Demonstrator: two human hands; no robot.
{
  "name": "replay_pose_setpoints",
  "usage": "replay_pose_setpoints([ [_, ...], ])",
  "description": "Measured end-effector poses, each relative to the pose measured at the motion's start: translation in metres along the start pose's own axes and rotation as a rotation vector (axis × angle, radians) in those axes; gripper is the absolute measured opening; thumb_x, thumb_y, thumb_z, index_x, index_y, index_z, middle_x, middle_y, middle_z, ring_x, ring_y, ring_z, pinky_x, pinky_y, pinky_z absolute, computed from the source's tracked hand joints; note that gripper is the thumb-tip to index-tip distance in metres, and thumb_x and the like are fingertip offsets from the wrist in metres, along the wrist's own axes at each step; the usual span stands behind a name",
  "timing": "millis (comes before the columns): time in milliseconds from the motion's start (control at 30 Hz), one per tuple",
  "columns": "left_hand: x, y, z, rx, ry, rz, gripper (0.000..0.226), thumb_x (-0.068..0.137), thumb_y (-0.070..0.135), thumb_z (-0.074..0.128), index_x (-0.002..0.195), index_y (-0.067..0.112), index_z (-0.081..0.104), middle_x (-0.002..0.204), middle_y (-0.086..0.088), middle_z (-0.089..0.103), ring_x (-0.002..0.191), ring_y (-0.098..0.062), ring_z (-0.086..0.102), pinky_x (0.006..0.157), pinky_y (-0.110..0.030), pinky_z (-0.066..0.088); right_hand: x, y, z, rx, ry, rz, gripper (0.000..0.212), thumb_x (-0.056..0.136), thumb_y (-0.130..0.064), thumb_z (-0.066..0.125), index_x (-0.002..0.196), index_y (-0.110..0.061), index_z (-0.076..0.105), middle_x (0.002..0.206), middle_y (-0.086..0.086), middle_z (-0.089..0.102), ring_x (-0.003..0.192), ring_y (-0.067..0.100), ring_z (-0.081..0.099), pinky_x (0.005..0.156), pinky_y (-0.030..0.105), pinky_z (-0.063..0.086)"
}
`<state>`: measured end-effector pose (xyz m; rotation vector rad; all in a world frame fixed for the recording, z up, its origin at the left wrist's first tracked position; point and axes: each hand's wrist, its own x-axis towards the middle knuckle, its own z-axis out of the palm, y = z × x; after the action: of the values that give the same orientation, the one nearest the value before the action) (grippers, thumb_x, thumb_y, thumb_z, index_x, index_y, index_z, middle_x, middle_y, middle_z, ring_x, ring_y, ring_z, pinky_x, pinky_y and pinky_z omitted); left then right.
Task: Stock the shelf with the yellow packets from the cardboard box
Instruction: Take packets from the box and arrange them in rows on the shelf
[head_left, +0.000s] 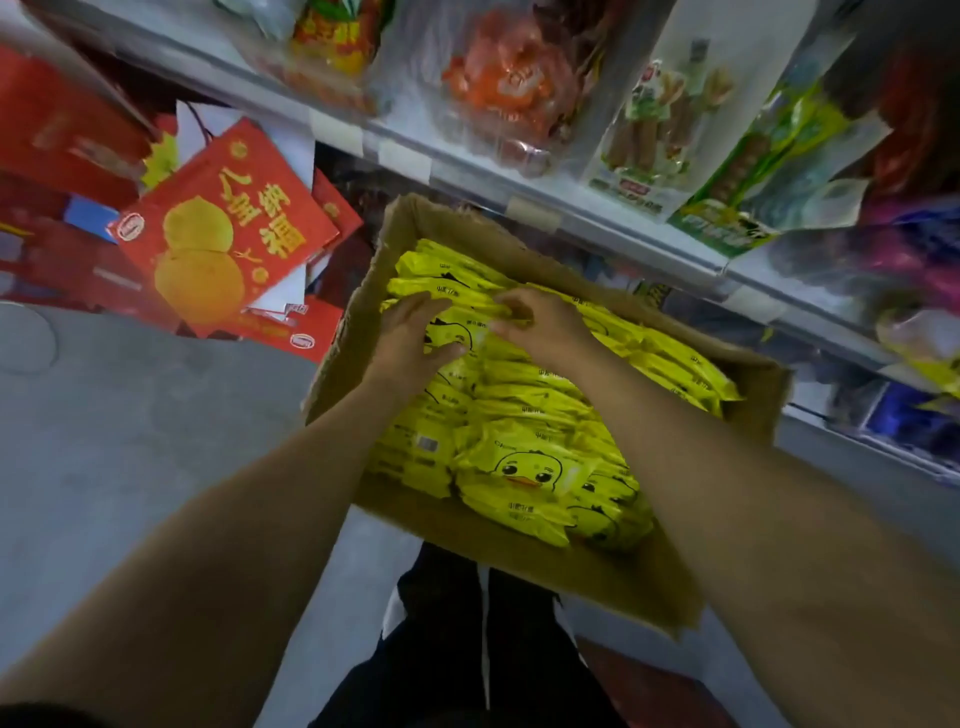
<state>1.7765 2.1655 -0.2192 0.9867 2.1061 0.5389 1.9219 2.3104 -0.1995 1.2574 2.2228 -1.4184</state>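
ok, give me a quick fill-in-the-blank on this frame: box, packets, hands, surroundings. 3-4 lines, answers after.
1. The open brown cardboard box is filled with ____ packets printed with a cartoon duck face.
2. Both bare hands, left hand and right hand, reach ____ the box at its far end.
3. The big red gift carton with two round yellow cakes pictured on it lies to the ____ of the box.
4. The box sits on the grey ____ in front of the metal shelf.

Answers: yellow; into; left; floor

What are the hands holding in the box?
Both hands, left and right, are on yellow packets at the far end of the cardboard box. Whether either grip has closed cannot be told.
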Motion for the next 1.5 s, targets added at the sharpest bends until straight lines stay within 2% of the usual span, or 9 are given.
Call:
replay_pose_setpoints([
  [200, -0.005, -0.013, 0.002, -0.121, 0.046, -0.006, 0.062, 0.082, 0.040, 0.073, 0.138, 0.026, 0.050, 0.143, -0.004, 0.042, 0.133, -0.021, 0.037, 0.107, -0.033, 0.032, 0.016, 0.005, 0.017, 0.032, 0.052, 0.016, 0.040, 0.080, -0.031, 0.080, 0.117, -0.024, 0.066, 0.109, -0.005, 0.066, 0.095, 0.014, 0.061, 0.087, 0.028, 0.047],
  [333, -0.005, -0.016, -0.001, -0.158, 0.059, -0.017, 0.057, 0.082, 0.037, 0.073, 0.134, 0.022, 0.054, 0.132, -0.001, 0.046, 0.123, -0.013, 0.041, 0.100, -0.022, 0.030, 0.025, -0.004, 0.028, 0.041, 0.171, 0.042, 0.036, 0.072, -0.032, 0.085, 0.103, -0.026, 0.067, 0.112, -0.003, 0.071, 0.105, 0.015, 0.064, 0.082, 0.028, 0.047],
  [533, -0.007, -0.021, -0.004, -0.200, 0.065, -0.018, 0.051, 0.082, 0.035, 0.074, 0.129, 0.022, 0.057, 0.125, 0.010, 0.046, 0.119, -0.008, 0.039, 0.101, -0.034, 0.040, 0.023, -0.007, 0.029, 0.060, 0.237, 0.087, 0.026, 0.083, -0.032, 0.076, 0.108, -0.025, 0.074, 0.104, 0.000, 0.074, 0.099, 0.018, 0.067, 0.082, 0.028, 0.048],
  [700, -0.007, -0.019, -0.006, -0.216, 0.005, -0.061, 0.062, 0.083, 0.039, 0.072, 0.139, 0.030, 0.048, 0.143, 0.006, 0.045, 0.133, -0.012, 0.031, 0.107, -0.031, 0.031, 0.004, -0.004, -0.002, 0.209, 0.243, 0.047, 0.007, 0.088, -0.025, 0.070, 0.086, -0.018, 0.068, 0.091, -0.005, 0.063, 0.085, 0.010, 0.059, 0.077, 0.027, 0.043],
  [833, -0.005, -0.013, -0.009, -0.179, -0.030, -0.085, 0.065, 0.085, 0.039, 0.070, 0.144, 0.031, 0.043, 0.150, 0.003, 0.038, 0.140, -0.016, 0.023, 0.110, -0.031, 0.023, -0.020, 0.011, -0.023, 0.291, 0.222, 0.025, 0.008, 0.097, -0.022, 0.059, 0.098, -0.015, 0.059, 0.087, -0.005, 0.057, 0.073, 0.004, 0.049, 0.066, 0.024, 0.039],
  [900, -0.004, -0.012, -0.009, -0.148, -0.036, -0.085, 0.066, 0.084, 0.040, 0.070, 0.144, 0.029, 0.043, 0.150, 0.001, 0.038, 0.141, -0.017, 0.022, 0.109, -0.028, 0.021, -0.029, 0.023, -0.023, 0.250, 0.208, 0.018, 0.014, 0.097, -0.019, 0.058, 0.111, -0.015, 0.059, 0.106, -0.006, 0.060, 0.088, 0.006, 0.056, 0.078, 0.020, 0.043],
  [1000, -0.001, -0.014, -0.007, -0.075, -0.079, -0.069, 0.069, 0.083, 0.045, 0.069, 0.145, 0.030, 0.042, 0.153, 0.002, 0.035, 0.141, -0.017, 0.018, 0.106, -0.025, 0.017, -0.038, 0.039, -0.012, 0.280, 0.168, 0.083, 0.024, 0.094, -0.023, 0.065, 0.117, -0.026, 0.060, 0.123, -0.004, 0.064, 0.107, 0.013, 0.063, 0.096, 0.033, 0.050],
  [1167, 0.002, -0.010, -0.007, -0.061, -0.091, -0.082, 0.070, 0.084, 0.045, 0.068, 0.146, 0.028, 0.040, 0.154, 0.002, 0.034, 0.141, -0.017, 0.017, 0.107, -0.023, 0.016, -0.043, 0.048, 0.006, 0.341, 0.061, 0.224, 0.047, 0.071, -0.029, 0.087, 0.113, -0.024, 0.066, 0.109, -0.002, 0.072, 0.099, 0.014, 0.069, 0.084, 0.038, 0.057],
  [1500, 0.004, -0.004, -0.006, -0.084, -0.092, -0.182, 0.066, 0.081, 0.040, 0.074, 0.141, 0.032, 0.047, 0.145, 0.000, 0.041, 0.137, -0.019, 0.021, 0.104, -0.025, 0.023, -0.059, 0.066, -0.021, 0.514, -0.094, 0.515, 0.051, 0.080, -0.015, 0.077, 0.126, -0.027, 0.058, 0.113, -0.004, 0.066, 0.095, 0.015, 0.062, 0.069, 0.031, 0.044],
])
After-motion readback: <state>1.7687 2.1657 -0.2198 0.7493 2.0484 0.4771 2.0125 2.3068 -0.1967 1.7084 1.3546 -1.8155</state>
